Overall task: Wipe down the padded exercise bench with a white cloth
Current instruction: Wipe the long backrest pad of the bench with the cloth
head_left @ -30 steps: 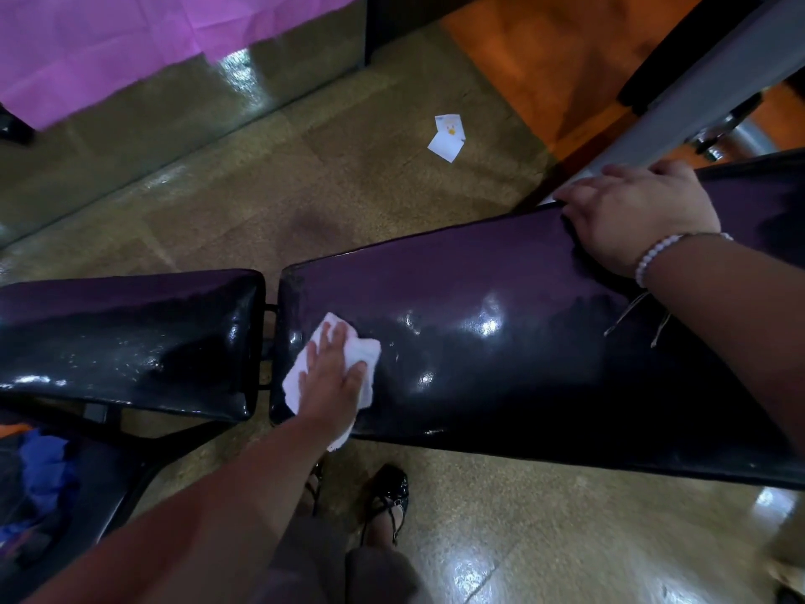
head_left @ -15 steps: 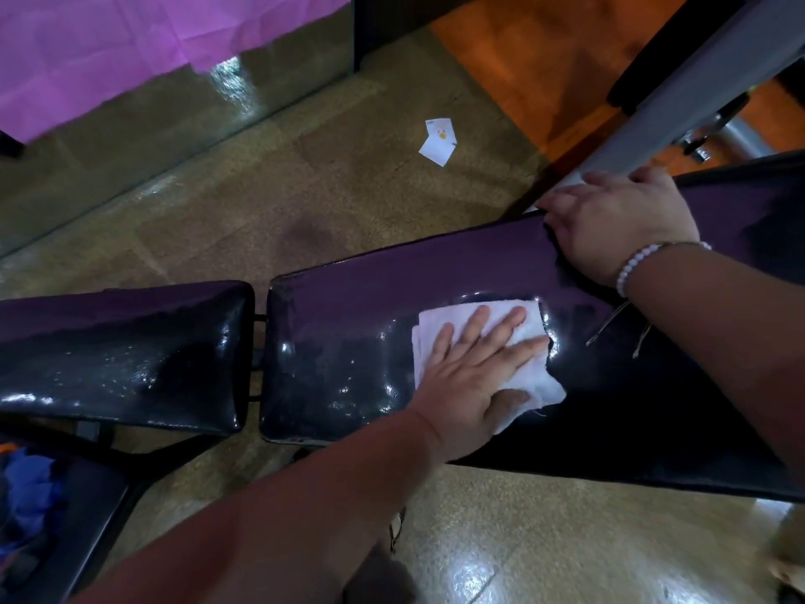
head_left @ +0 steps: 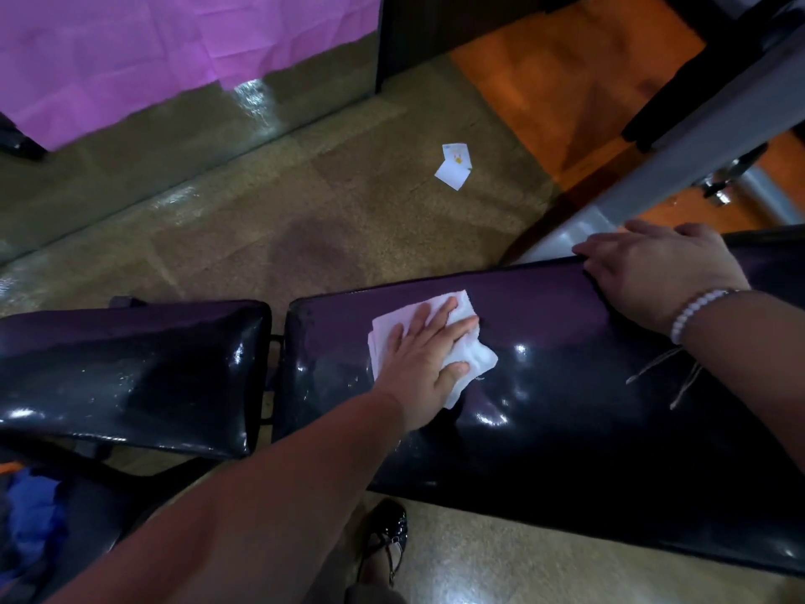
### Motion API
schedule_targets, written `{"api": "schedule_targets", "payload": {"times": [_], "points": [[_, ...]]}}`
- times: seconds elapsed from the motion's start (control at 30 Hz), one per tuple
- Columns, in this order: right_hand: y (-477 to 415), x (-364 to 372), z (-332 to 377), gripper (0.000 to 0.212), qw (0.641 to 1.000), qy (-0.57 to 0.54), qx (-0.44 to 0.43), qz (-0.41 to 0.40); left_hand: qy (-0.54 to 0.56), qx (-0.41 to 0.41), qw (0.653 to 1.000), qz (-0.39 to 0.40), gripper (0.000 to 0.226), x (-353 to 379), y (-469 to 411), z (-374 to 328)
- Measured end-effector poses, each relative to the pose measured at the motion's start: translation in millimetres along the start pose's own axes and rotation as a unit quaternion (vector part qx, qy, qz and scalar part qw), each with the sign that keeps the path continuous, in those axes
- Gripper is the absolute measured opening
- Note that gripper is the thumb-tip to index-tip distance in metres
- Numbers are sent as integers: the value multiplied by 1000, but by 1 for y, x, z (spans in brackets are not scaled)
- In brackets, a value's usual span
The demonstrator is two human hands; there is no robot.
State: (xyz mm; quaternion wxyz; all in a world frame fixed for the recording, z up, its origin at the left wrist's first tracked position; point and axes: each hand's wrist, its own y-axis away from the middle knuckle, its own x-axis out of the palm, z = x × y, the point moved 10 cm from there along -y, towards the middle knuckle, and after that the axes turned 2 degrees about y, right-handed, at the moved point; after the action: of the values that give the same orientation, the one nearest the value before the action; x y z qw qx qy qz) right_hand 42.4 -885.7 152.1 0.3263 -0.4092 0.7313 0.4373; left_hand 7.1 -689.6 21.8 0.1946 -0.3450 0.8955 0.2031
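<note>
Since the preceding frame the left hand [head_left: 424, 357] has carried the white cloth [head_left: 472, 357] back along the long pad [head_left: 566, 385] toward that pad's end nearest the gap, and up toward its far edge. Half a second ago the cloth lay near the pad's middle; a second ago it sat at the near corner by the gap. The stroke therefore runs back and forth across one end of the pad.

Left hand: palm flat, fingers spread, pressing the folded cloth onto the vinyl rather than clenching it; cloth corners protrude past the fingertips and below the thumb. Right hand [head_left: 662, 276]: fingers draped over the far edge of the long pad, bracing it, nothing held; a beaded bracelet [head_left: 692, 313] circles the wrist.

Streaky sheen beside the cloth suggests that end has been wiped. The pad's stretch under the right forearm appears untouched, and the short pad [head_left: 130, 368] across the gap shows similar streaks. Judged progress: partway, with the far edge in hand. Paper scraps [head_left: 455, 165] lie on the floor [head_left: 261, 220] beyond.
</note>
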Motion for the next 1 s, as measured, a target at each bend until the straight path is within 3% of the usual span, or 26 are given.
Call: {"api": "schedule_targets", "payload": {"times": [0.1, 0.2, 0.37, 0.5, 0.73, 0.87, 1.0], "points": [[-1, -8, 26, 42, 1000, -5, 16, 0, 4, -19, 1000, -9, 50, -7, -2, 15], [-16, 2, 91, 47, 998, 12, -53, 22, 24, -39, 999, -17, 48, -12, -3, 23], [-32, 33, 124, 52, 996, 7, -73, 54, 157, -40, 971, -175, 36, -39, -4, 8], [-31, 34, 124, 52, 994, 25, -90, 52, 107, -33, 986, -121, 43, -26, -25, -8], [-34, 32, 127, 51, 997, 12, -72, 36, 61, -46, 990, -121, 39, -37, -39, 23], [-32, 30, 127, 60, 997, 23, -68, 22, 50, -46, 989, -133, 39, -40, -40, 26], [-33, 32, 125, 52, 997, 29, -56, 38, 34, -47, 987, -149, 38, -45, -41, 37]]}}
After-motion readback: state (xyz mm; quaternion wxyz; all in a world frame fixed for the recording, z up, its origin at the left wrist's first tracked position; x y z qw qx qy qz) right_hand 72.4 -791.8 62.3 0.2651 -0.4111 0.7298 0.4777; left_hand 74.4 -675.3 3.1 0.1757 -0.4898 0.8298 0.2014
